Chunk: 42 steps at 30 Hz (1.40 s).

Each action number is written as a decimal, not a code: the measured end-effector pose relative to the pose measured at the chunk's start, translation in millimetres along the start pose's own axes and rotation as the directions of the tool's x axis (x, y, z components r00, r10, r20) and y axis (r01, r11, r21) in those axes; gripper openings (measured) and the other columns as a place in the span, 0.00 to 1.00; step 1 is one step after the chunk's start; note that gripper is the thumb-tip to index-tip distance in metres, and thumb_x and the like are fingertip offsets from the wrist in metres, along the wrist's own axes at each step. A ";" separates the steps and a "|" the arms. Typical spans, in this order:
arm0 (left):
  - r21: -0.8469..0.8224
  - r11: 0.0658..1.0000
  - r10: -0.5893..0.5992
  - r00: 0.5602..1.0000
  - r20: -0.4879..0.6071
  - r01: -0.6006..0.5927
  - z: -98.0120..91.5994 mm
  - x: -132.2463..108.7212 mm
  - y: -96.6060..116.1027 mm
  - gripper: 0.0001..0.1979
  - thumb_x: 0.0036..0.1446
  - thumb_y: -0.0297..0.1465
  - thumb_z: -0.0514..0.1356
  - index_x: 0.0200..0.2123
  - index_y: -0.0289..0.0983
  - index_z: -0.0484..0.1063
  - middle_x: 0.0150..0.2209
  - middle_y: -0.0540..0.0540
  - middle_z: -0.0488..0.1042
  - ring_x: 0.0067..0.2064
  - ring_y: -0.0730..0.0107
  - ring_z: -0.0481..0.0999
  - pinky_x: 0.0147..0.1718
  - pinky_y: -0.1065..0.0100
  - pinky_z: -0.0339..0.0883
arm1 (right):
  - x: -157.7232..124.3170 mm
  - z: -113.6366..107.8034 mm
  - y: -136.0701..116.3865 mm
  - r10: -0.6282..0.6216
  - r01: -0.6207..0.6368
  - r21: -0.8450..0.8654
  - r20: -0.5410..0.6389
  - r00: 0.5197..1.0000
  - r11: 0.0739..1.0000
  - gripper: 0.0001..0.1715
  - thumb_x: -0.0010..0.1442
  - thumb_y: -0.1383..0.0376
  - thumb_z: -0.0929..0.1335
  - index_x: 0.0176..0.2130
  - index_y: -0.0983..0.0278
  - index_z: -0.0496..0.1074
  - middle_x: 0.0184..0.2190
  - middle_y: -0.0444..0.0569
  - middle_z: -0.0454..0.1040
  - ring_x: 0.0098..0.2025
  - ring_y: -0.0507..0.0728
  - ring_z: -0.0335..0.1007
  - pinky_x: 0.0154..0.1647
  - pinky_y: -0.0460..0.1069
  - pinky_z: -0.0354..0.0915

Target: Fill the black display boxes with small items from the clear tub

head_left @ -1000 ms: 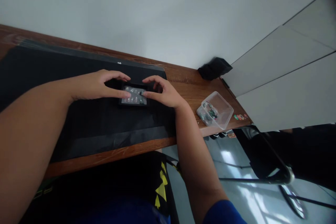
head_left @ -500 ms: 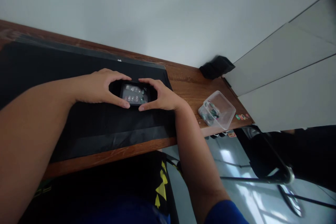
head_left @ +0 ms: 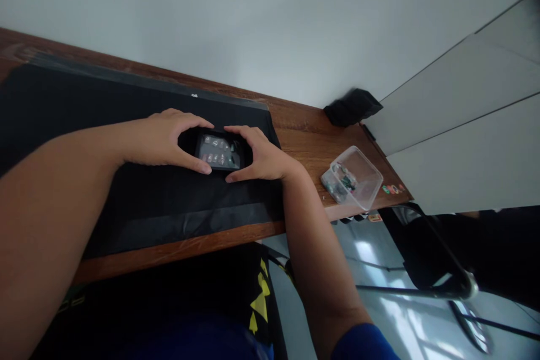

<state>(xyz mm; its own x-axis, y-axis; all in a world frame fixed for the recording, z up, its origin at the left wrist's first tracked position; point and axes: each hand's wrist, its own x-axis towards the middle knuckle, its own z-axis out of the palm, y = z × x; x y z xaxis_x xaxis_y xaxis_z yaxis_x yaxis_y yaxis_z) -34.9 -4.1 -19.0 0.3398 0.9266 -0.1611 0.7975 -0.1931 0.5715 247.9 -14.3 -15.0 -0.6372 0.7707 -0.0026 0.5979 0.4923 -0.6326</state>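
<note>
A small black tray (head_left: 220,152) holding several tiny pale pieces in rows lies on a black mat (head_left: 139,197) on the wooden desk. My left hand (head_left: 166,138) curls around the tray's left side, thumb at the near edge and fingers over the far edge. My right hand (head_left: 261,154) cups the right side the same way. Both hands grip the tray between them.
A clear plastic box (head_left: 352,178) with small parts stands on the wooden desk (head_left: 307,146) to the right. A black object (head_left: 353,107) sits at the desk's far corner by the wall. A black chair (head_left: 430,259) stands right of the desk. Small stickers (head_left: 391,189) mark the desk's right edge.
A second ago my fingertips rested on top of the pieces in the tray. Both hands have since moved out to the tray's sides and closed around it.
</note>
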 end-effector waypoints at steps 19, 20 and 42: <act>-0.800 0.574 -0.208 0.976 0.064 0.175 5.0 -6.7 45.5 0.26 0.34 0.38 0.83 0.38 0.39 0.84 0.46 0.41 0.87 0.49 0.52 0.85 0.46 0.56 0.80 | 11.6 13.3 -11.5 -0.120 0.112 -0.045 -0.395 0.911 0.993 0.73 0.52 0.53 0.85 0.82 0.49 0.50 0.82 0.54 0.55 0.83 0.74 0.51 0.81 0.71 0.57; -0.809 0.559 -0.225 0.972 0.064 0.183 5.6 -6.6 46.8 0.25 0.33 0.38 0.84 0.37 0.39 0.84 0.45 0.41 0.88 0.48 0.53 0.84 0.47 0.57 0.80 | 11.7 13.7 -11.6 -0.120 0.111 -0.044 -0.399 0.909 0.993 0.73 0.52 0.52 0.85 0.82 0.49 0.50 0.82 0.54 0.55 0.83 0.74 0.51 0.81 0.71 0.57; -0.769 0.639 -0.171 0.971 -0.169 -0.021 12.7 -4.7 45.8 0.20 0.38 0.44 0.82 0.33 0.43 0.84 0.38 0.46 0.82 0.54 0.48 0.82 0.55 0.49 0.81 | 15.6 14.0 -11.9 0.191 0.083 0.688 -0.313 0.930 0.721 0.30 0.47 0.46 0.86 0.37 0.60 0.76 0.35 0.42 0.79 0.39 0.53 0.75 0.47 0.50 0.75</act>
<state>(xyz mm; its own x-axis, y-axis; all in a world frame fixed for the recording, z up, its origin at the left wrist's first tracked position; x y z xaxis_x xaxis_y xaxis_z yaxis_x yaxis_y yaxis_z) 6.4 -21.3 -2.3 0.1087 0.9870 -0.1181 0.1194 0.1049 0.9873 224.0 -13.9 -18.3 -0.3266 0.9376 0.1194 0.0437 0.1412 -0.9890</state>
